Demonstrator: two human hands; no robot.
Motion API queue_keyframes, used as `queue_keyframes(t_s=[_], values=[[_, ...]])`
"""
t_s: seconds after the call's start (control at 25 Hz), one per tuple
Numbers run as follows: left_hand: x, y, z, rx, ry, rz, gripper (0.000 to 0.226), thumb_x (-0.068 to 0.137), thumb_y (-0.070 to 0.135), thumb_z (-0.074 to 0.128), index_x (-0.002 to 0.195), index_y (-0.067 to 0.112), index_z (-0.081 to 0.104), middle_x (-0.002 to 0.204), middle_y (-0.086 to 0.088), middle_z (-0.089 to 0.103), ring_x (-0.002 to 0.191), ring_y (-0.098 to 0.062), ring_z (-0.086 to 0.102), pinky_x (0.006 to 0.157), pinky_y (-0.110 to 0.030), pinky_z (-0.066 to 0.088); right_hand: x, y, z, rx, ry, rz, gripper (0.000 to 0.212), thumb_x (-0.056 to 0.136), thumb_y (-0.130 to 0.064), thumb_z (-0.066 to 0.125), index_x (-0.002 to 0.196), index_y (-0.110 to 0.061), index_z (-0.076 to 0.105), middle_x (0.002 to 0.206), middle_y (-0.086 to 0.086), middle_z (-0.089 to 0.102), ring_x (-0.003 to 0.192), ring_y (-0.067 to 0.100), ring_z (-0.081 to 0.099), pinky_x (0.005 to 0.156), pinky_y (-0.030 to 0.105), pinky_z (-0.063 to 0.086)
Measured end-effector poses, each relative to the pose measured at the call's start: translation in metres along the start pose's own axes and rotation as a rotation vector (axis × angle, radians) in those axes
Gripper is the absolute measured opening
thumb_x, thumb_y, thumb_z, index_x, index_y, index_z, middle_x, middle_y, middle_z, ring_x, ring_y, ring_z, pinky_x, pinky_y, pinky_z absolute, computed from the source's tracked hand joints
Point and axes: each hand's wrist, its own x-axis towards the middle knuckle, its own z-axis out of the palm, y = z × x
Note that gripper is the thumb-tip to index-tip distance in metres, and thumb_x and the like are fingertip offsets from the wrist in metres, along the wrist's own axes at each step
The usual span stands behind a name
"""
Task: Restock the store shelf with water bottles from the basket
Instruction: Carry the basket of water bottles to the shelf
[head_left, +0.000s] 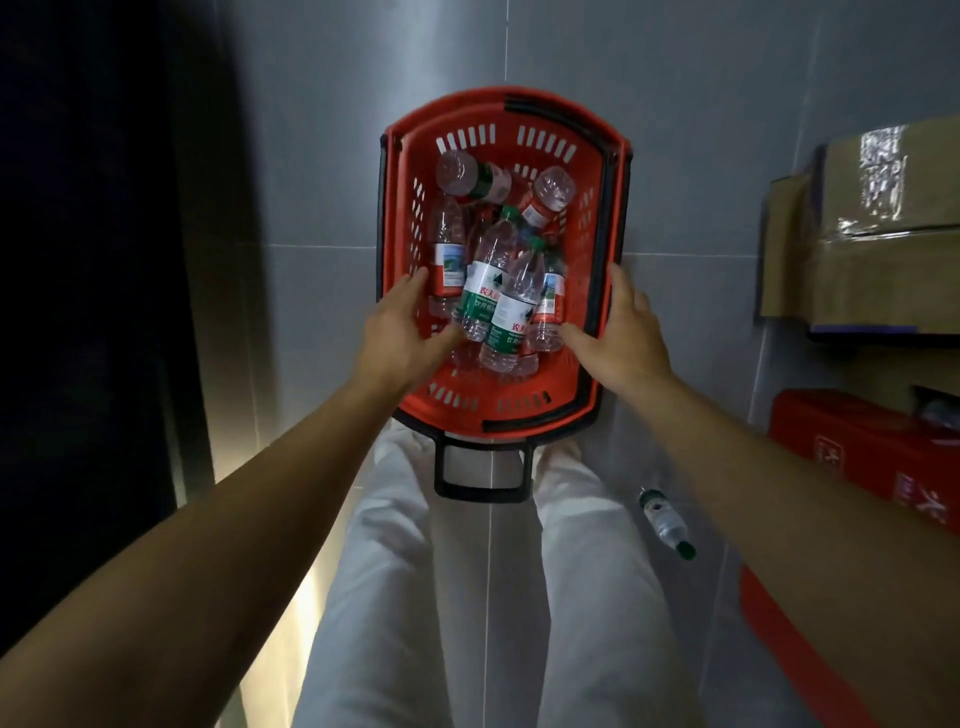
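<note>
Several water bottles (493, 280) lie jumbled in a red basket (519, 111) that sits on a grey tiled floor (322, 171), seen from straight above. Most have clear bodies with green and white or red and white labels; two near the far end lie on their sides with their bases turned up. The left hand (402, 325) reaches into the near left part of the basket with fingers straight and slightly spread, its fingertips just beside a red-labelled bottle and its thumb near a green-labelled one; whether it touches either is unclear. The right hand (621, 325) rests over the right rim with fingers straight, thumb pointing inward toward the bottles, holding nothing. A black handle (483, 470) sticks out from the near end of the basket, between legs in pale trousers (374, 597). One more bottle (666, 522) lies alone on the floor to the right. Cardboard boxes (872, 228) and red boxes (857, 447) stand at the right edge.
</note>
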Motion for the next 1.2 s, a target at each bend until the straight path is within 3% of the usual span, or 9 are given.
queue_keyframes(t_s=[0.16, 0.28, 0.44, 0.56, 0.68, 0.84, 1.0, 1.2], values=[[0.07, -0.046, 0.016, 0.053, 0.108, 0.032, 0.08, 0.085, 0.042, 0.068, 0.152, 0.026, 0.027, 0.153, -0.004, 0.038, 0.137, -0.028, 0.041, 0.111, -0.053, 0.038, 0.056, 0.014, 0.034, -0.007, 0.08, 0.04, 0.092, 0.085, -0.042, 0.069, 0.155, -0.028, 0.012, 0.153, 0.009, 0.027, 0.137, 0.033, 0.034, 0.108, 0.048, 0.036], [0.112, -0.075, 0.021, 0.119, 0.189, -0.006, 0.086, 0.084, 0.042, 0.065, 0.154, 0.034, 0.017, 0.162, -0.004, 0.017, 0.146, -0.032, 0.026, 0.113, -0.057, 0.033, 0.093, 0.021, 0.051, -0.025, 0.177, 0.062, 0.095, 0.084, -0.042, 0.068, 0.155, -0.03, 0.007, 0.157, 0.011, 0.019, 0.139, 0.036, 0.03, 0.109, 0.052, 0.036], [0.145, -0.084, 0.03, 0.106, 0.18, -0.007, 0.087, 0.091, 0.033, 0.064, 0.155, 0.041, 0.005, 0.165, -0.002, 0.001, 0.147, -0.03, 0.026, 0.109, -0.048, 0.038, 0.118, 0.032, 0.073, 0.016, 0.288, 0.048, 0.096, 0.085, -0.037, 0.069, 0.154, -0.035, 0.003, 0.158, 0.013, 0.015, 0.132, 0.037, 0.042, 0.099, 0.051, 0.048], [0.157, -0.089, 0.033, 0.126, 0.211, 0.004, 0.093, 0.092, 0.023, 0.066, 0.153, 0.046, 0.001, 0.162, -0.006, 0.018, 0.141, -0.029, 0.036, 0.108, -0.05, 0.042, 0.122, 0.041, 0.08, -0.047, 0.362, -0.013, 0.086, 0.092, -0.027, 0.063, 0.156, -0.032, 0.006, 0.156, 0.012, 0.022, 0.11, 0.029, 0.058, 0.075, 0.034, 0.05], [0.159, -0.096, 0.034, 0.13, 0.22, 0.023, 0.097, 0.091, 0.02, 0.067, 0.152, 0.048, -0.002, 0.15, -0.007, 0.038, 0.133, -0.026, 0.046, 0.105, -0.05, 0.045, 0.126, 0.048, 0.085, -0.121, 0.414, -0.038, 0.08, 0.097, -0.022, 0.056, 0.157, -0.035, 0.005, 0.155, 0.009, 0.027, 0.088, 0.022, 0.058, 0.062, 0.03, 0.047], [0.158, -0.096, 0.033, 0.117, 0.246, 0.022, 0.102, 0.089, 0.017, 0.069, 0.15, 0.052, -0.005, 0.14, -0.008, 0.049, 0.124, -0.027, 0.055, 0.101, -0.053, 0.049, 0.124, 0.049, 0.081, -0.146, 0.372, -0.06, 0.081, 0.097, -0.02, 0.055, 0.155, -0.039, 0.003, 0.153, 0.014, 0.029, 0.09, 0.028, 0.059, 0.068, 0.03, 0.046], [0.157, -0.098, 0.028, 0.08, 0.176, -0.037, 0.103, 0.092, 0.019, 0.067, 0.144, 0.059, -0.012, 0.127, -0.008, 0.06, 0.102, -0.025, 0.067, 0.09, -0.053, 0.056, 0.123, 0.043, 0.075, -0.151, 0.302, 0.037, 0.086, 0.097, -0.02, 0.057, 0.152, -0.049, -0.003, 0.12, 0.018, 0.045, 0.074, 0.022, 0.048, 0.065, 0.034, 0.042], [0.156, -0.093, 0.023, 0.067, 0.146, -0.04, 0.099, 0.093, 0.02, 0.066, 0.148, 0.055, -0.009, 0.134, -0.007, 0.058, 0.104, -0.024, 0.067, 0.087, -0.052, 0.057, 0.12, 0.041, 0.067, -0.119, 0.229, 0.06, 0.091, 0.095, -0.021, 0.061, 0.151, -0.051, -0.005, 0.114, 0.02, 0.05, 0.073, 0.021, 0.047, 0.068, 0.033, 0.039]])
